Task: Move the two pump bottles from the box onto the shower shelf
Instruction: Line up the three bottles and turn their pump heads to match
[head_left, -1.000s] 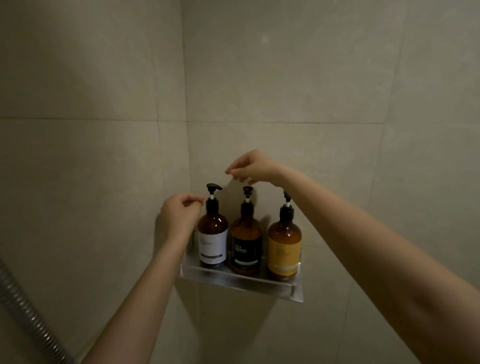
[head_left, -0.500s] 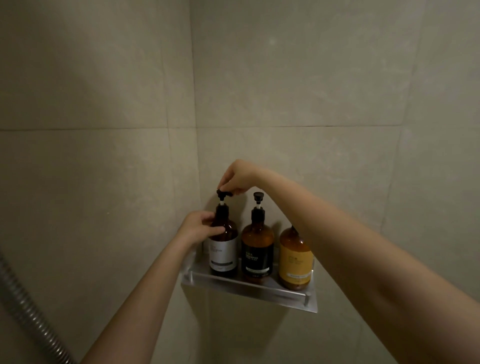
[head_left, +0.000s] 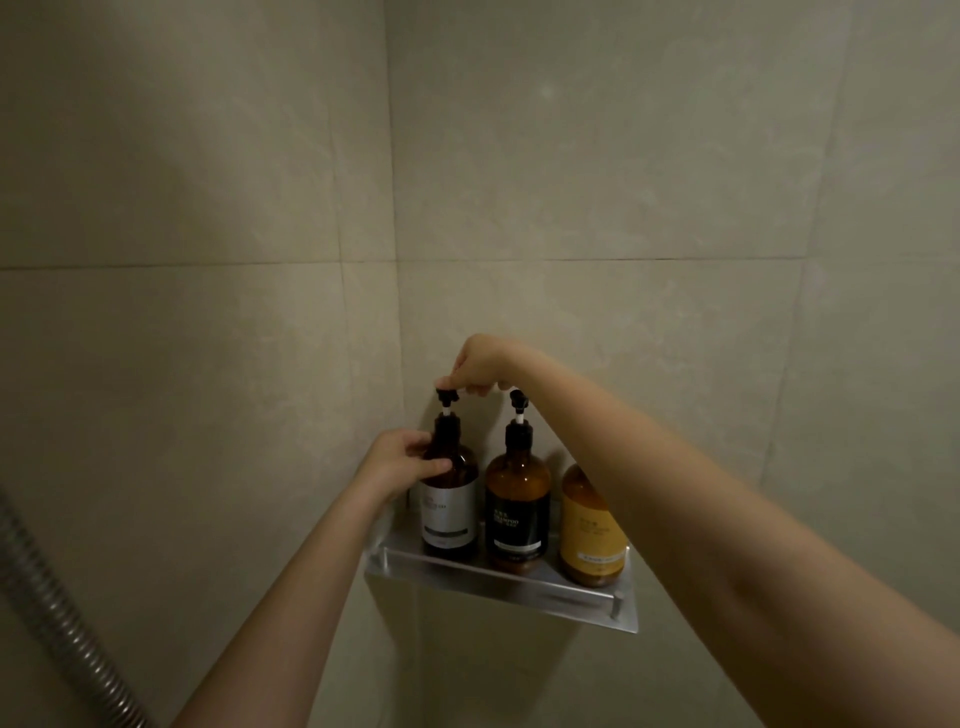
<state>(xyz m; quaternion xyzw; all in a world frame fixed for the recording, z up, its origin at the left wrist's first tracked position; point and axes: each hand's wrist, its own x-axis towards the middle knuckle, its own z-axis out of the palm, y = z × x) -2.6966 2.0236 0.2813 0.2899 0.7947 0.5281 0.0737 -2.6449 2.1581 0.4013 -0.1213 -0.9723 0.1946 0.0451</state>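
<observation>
Three amber pump bottles stand upright in a row on the metal corner shelf (head_left: 498, 582). The left bottle (head_left: 451, 512) has a white label, the middle bottle (head_left: 517, 512) a black label, the right bottle (head_left: 592, 535) a yellow label. My left hand (head_left: 400, 465) grips the shoulder of the white-label bottle. My right hand (head_left: 480, 366) pinches that bottle's black pump head from above. My right forearm hides the top of the yellow-label bottle. No box is in view.
Beige tiled walls meet in a corner behind the shelf. A ribbed metal shower hose (head_left: 57, 613) runs along the lower left edge of the view.
A second ago both hands were off the bottles. My left hand has since closed on the white-label bottle and my right hand has dropped onto its pump head. The view has shifted slightly.
</observation>
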